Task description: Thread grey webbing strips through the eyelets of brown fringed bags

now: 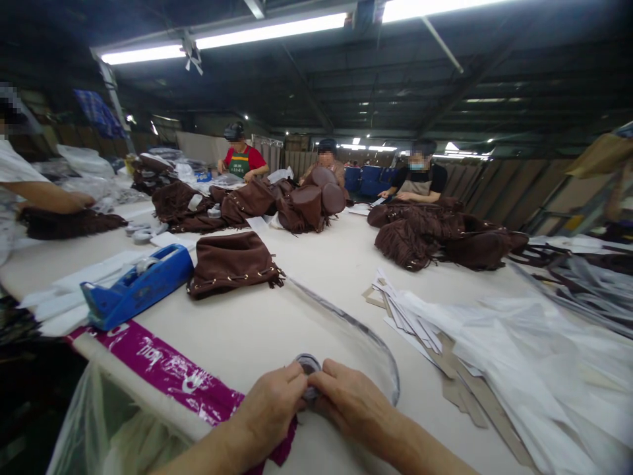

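My left hand and my right hand meet low in the middle, just above the white table. Between them is a small coiled strap, greyish in its wrapping, with the fingers of both hands closed around it. A long strip of the same strap curves from the right side of my hands back towards a brown fringed drawstring bag. The bag lies on its side with gold eyelets near its fringed end. My fingers partly hide the coil.
A blue tape dispenser stands at left beside a purple printed strip. White plastic sheets and card strips lie at right. Brown bags are heaped farther back. Several co-workers stand around the table.
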Action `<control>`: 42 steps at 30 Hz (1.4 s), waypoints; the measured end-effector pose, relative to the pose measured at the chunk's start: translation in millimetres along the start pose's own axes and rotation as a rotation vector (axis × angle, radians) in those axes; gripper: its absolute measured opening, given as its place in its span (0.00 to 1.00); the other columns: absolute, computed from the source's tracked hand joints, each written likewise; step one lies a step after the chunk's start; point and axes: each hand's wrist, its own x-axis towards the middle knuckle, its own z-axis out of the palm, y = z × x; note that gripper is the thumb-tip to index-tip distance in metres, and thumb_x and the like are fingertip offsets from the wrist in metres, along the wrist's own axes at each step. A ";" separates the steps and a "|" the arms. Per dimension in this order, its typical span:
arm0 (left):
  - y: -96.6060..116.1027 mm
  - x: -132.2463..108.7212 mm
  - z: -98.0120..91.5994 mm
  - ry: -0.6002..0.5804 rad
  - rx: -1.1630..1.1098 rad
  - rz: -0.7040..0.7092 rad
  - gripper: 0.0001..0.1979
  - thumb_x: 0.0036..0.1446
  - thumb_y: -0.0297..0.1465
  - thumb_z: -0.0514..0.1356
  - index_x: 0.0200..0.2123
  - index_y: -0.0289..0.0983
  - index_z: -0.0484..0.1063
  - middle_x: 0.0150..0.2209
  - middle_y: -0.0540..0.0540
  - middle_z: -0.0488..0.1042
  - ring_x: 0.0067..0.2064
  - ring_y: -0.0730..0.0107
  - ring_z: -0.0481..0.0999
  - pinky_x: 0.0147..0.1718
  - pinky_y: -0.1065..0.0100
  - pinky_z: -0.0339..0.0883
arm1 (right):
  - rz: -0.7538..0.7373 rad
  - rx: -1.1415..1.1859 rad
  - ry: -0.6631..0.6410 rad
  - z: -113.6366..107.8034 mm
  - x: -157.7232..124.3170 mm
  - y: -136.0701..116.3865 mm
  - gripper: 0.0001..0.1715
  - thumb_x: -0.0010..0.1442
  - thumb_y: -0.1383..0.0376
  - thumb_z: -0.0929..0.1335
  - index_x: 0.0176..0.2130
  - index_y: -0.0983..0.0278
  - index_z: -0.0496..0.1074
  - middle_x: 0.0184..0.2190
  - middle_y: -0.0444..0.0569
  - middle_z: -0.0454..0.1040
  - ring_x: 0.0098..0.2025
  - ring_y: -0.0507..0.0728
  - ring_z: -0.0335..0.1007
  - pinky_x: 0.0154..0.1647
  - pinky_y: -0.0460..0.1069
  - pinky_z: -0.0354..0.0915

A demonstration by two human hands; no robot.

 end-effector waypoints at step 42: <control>-22.9 26.1 -45.8 -0.255 0.008 0.340 0.04 0.58 0.27 0.60 0.35 0.39 0.66 0.37 0.49 0.71 0.37 0.68 0.72 0.36 0.73 0.62 | -0.258 -0.176 -0.055 -18.6 -8.0 30.8 0.12 0.66 0.68 0.61 0.49 0.56 0.65 0.26 0.41 0.75 0.24 0.51 0.68 0.23 0.48 0.45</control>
